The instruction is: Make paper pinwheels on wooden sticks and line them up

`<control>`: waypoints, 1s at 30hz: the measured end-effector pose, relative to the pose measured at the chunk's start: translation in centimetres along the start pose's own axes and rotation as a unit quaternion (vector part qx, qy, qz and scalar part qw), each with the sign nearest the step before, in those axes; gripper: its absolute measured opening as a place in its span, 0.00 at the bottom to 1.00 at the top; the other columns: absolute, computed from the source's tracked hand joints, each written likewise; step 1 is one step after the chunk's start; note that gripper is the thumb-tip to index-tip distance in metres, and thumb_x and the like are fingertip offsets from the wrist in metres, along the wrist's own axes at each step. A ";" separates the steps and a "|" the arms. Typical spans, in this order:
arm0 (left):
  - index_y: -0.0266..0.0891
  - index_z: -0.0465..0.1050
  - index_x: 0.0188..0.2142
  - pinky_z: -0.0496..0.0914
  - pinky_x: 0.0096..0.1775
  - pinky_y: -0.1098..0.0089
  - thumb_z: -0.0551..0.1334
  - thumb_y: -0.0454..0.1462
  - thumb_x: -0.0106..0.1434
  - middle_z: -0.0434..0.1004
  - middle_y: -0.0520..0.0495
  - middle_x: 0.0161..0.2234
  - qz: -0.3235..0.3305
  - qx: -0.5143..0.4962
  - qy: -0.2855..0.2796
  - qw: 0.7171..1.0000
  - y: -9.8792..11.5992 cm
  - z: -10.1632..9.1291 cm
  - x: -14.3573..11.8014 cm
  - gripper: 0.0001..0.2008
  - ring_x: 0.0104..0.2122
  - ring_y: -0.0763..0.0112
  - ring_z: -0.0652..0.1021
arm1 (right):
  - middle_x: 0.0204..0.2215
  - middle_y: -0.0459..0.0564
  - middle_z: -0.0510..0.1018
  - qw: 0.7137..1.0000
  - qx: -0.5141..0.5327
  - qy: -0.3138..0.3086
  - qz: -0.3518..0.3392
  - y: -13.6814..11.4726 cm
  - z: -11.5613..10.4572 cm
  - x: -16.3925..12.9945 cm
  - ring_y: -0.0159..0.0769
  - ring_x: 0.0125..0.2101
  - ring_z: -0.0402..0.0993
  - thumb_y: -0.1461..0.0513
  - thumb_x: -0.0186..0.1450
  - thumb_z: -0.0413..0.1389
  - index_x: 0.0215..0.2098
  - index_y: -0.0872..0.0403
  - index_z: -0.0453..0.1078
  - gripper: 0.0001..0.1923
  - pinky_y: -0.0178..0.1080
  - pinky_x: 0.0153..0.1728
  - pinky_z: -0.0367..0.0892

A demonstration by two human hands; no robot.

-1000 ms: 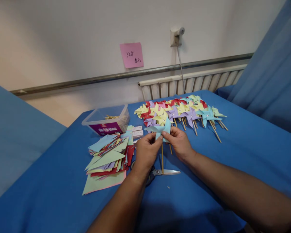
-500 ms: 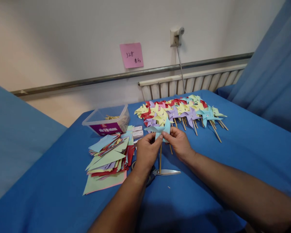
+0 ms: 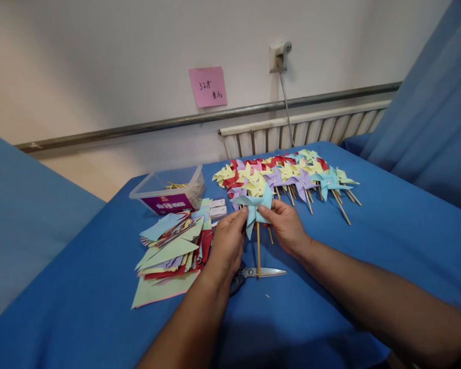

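A light blue paper pinwheel (image 3: 253,205) on a thin wooden stick (image 3: 258,251) is held up between my two hands. My left hand (image 3: 230,236) has its fingers closed at the pinwheel's left side. On the other side, my right hand (image 3: 288,225) pinches the paper, its thumb near the centre. The stick hangs down in front of a pair of scissors (image 3: 267,272), whose dark handles are partly hidden by my left forearm. Just behind the held pinwheel lies a crowd of finished pinwheels (image 3: 301,182) in yellow, red, purple and blue.
To the left is a pile of cut coloured paper (image 3: 172,251). Behind it stands a clear plastic box (image 3: 165,192) with sticks inside. Small white boxes (image 3: 217,210) lie beside the paper. A blue cloth (image 3: 311,318) covers the table. A radiator (image 3: 311,128) runs along the wall.
The pinwheel's blades have opened out toward me, and a lower blade now shows between my hands. My left hand has shifted slightly left, away from the centre.
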State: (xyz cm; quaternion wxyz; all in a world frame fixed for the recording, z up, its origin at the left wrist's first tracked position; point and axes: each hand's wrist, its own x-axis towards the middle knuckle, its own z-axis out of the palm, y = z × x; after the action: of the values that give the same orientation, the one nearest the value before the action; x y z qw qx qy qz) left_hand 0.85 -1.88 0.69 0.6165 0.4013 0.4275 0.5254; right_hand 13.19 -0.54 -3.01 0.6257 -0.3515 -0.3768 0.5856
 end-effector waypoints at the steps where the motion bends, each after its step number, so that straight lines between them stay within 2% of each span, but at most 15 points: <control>1: 0.33 0.79 0.33 0.69 0.35 0.71 0.69 0.45 0.52 0.80 0.45 0.29 -0.016 -0.026 -0.006 1.000 0.1 0.0 0.0 0.16 0.29 0.69 0.76 | 0.28 0.47 0.78 1.000 0.002 -0.002 0.002 0.0 -0.1 0.0 0.32 0.26 0.69 0.52 0.53 0.66 0.36 0.55 0.74 0.18 0.35 0.25 0.63; 6: 0.32 0.79 0.32 0.70 0.34 0.73 0.72 0.39 0.51 0.79 0.45 0.29 -0.054 -0.089 -0.025 0.994 0.5 -0.2 0.1 0.11 0.28 0.72 0.76 | 0.25 0.45 0.76 0.999 0.023 -0.021 0.006 0.0 -0.2 0.0 0.29 0.24 0.67 0.53 0.53 0.67 0.32 0.55 0.74 0.16 0.33 0.24 0.61; 11: 0.31 0.79 0.32 0.70 0.34 0.73 0.73 0.37 0.50 0.79 0.47 0.28 -0.079 -0.100 -0.033 0.991 0.4 -0.4 0.2 0.12 0.26 0.74 0.75 | 0.25 0.44 0.76 0.999 0.023 -0.026 0.006 -0.2 0.0 -0.1 0.29 0.24 0.67 0.53 0.52 0.67 0.32 0.55 0.74 0.16 0.34 0.25 0.62; 19: 0.31 0.79 0.31 0.70 0.34 0.73 0.72 0.39 0.51 0.78 0.45 0.27 -0.056 -0.079 -0.011 0.995 0.7 0.0 -0.1 0.11 0.27 0.73 0.75 | 0.25 0.44 0.76 1.000 0.017 -0.016 0.008 -0.3 0.0 -0.1 0.29 0.24 0.67 0.53 0.52 0.67 0.32 0.55 0.74 0.16 0.34 0.24 0.61; 26: 0.31 0.78 0.29 0.69 0.30 0.74 0.72 0.39 0.50 0.78 0.45 0.26 -0.071 -0.077 0.005 0.994 0.6 0.0 -0.1 0.12 0.25 0.74 0.75 | 0.24 0.44 0.76 1.000 -0.002 -0.016 -0.002 -0.1 0.0 0.0 0.29 0.23 0.66 0.53 0.51 0.67 0.30 0.54 0.74 0.16 0.34 0.24 0.61; 30: 0.32 0.79 0.31 0.70 0.31 0.72 0.70 0.42 0.53 0.79 0.45 0.28 -0.061 -0.098 -0.007 0.993 0.4 -0.1 0.1 0.14 0.26 0.72 0.75 | 0.25 0.45 0.77 1.000 0.005 -0.011 -0.003 -0.1 -0.1 0.0 0.29 0.23 0.67 0.52 0.52 0.67 0.33 0.55 0.74 0.17 0.34 0.24 0.62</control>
State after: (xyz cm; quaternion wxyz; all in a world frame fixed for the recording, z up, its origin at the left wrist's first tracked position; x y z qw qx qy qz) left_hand 0.61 -1.72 1.06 0.6868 0.3161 0.3932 0.5232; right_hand 13.33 -0.51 -2.96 0.6252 -0.3411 -0.3819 0.5890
